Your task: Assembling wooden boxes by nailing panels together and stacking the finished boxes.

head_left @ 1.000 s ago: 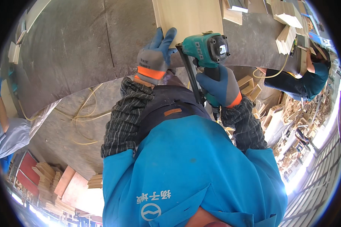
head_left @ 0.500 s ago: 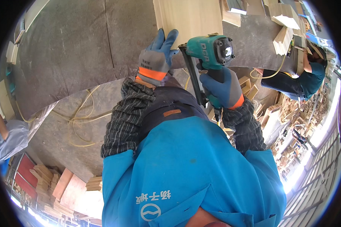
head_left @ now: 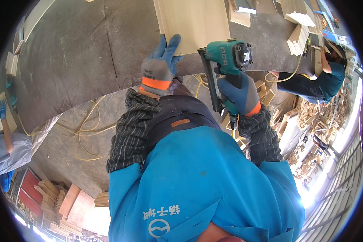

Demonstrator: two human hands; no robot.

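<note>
My left hand, in a grey and blue work glove with an orange cuff, lies at the near left corner of a pale wooden board. Its fingers stretch forward, spread apart, over the board's edge. My right hand, gloved alike, is wrapped round the handle of a teal and black nail gun. The gun's long magazine slants down on its left side, and its head overlaps the board's near right corner in view. Whether the nose touches the wood, I cannot tell.
The board rests on a dark worktable with a curved-looking near edge. Wooden panels are stacked at its right. Yellow air hoses trail on the floor. One co-worker stands at right, another at far left.
The view has shifted a little. My right hand and the nail gun have moved slightly right, widening the gap to my left hand. The left co-worker's hand has come into sight.
</note>
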